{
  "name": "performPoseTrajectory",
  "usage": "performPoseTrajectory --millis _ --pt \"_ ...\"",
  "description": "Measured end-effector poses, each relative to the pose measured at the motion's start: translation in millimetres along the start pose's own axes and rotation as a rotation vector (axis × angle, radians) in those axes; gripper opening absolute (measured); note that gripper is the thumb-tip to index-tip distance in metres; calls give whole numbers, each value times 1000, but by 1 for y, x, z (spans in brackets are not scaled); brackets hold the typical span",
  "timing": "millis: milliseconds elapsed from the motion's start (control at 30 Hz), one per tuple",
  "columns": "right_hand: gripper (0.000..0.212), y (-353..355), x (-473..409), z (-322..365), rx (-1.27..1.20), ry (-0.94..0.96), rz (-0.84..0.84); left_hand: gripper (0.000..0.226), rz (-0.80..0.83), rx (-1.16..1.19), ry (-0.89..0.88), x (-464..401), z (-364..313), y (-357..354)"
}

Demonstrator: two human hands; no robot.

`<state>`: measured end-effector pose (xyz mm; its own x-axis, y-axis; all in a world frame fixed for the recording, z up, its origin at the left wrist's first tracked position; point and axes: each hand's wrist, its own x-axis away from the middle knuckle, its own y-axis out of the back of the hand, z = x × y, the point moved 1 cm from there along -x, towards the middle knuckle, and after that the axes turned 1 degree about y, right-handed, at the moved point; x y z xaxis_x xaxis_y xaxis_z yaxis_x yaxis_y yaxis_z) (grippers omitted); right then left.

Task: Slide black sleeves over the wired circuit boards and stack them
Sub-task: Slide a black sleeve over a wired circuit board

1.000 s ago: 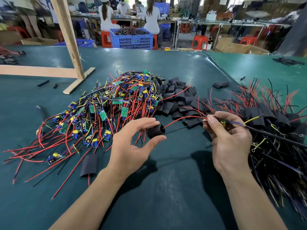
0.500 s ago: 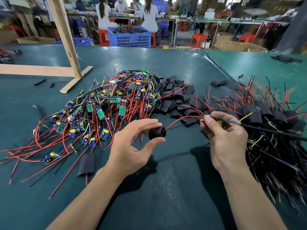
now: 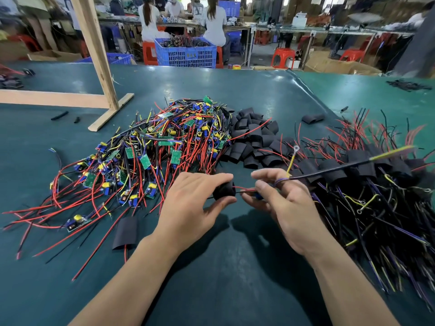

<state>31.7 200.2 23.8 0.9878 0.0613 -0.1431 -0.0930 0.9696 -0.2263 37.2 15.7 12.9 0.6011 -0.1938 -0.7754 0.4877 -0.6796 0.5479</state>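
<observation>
Pinching a black sleeve [image 3: 224, 190] between thumb and fingers, the left hand [image 3: 190, 208] holds it just above the green table [image 3: 211, 278], open end toward the right. Right hand [image 3: 280, 203] pinches a wired board [image 3: 258, 196], mostly hidden under the fingers, only a bit of blue showing. Red and black wires [image 3: 244, 189] run from that board into the sleeve mouth; the board itself sits just outside the sleeve, not in it. A purple wire loops over the right fingers, a long black lead [image 3: 329, 169] trails off right, and a yellow wire with a ring end [image 3: 293, 156] sticks up.

Near left of the hands, one flat sleeve [image 3: 126, 231] lies alone on the table with a red wire poking out below. Left and beyond: big heap of bare boards [image 3: 150, 149], green with blue and yellow parts, red and black wires tangled. Straight behind the hands: pile of empty sleeves [image 3: 254, 137], touching the heap's right edge. Right side: stack of sleeved boards [image 3: 364, 180], wires fanning out. One loose sleeve [image 3: 313, 118] sits apart, farther back.

Far left: wooden frame [image 3: 98, 74] standing on the table. Past the table edge: blue crate [image 3: 186, 52], red stools [image 3: 282, 57], people seated at benches, blurred.
</observation>
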Motion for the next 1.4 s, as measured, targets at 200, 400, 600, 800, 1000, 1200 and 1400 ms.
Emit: performPoseTrajectory --millis 200,400,600,800,1000,1200,1400 --pt "19 -1 1 1 42 51 -109 33 47 32 -18 1 -6 -5" --pt "6 -3 2 -4 168 63 -182 34 101 78 -7 3 -9 -9" --pt "18 -5 1 -5 -80 -62 -43 35 14 103 90 2 -5 -7" --pt "25 -2 1 -2 -67 -63 -27 31 -20 122 80 3 -3 -6" --pt "29 -3 0 -2 -56 -23 -35 30 -27 193 94 3 -5 -5" --pt "25 -3 1 -4 -32 -30 -21 32 18 290 93 3 -7 -6" --pt "27 -5 1 -5 73 -3 -41 28 12 308 96 2 -4 -9"
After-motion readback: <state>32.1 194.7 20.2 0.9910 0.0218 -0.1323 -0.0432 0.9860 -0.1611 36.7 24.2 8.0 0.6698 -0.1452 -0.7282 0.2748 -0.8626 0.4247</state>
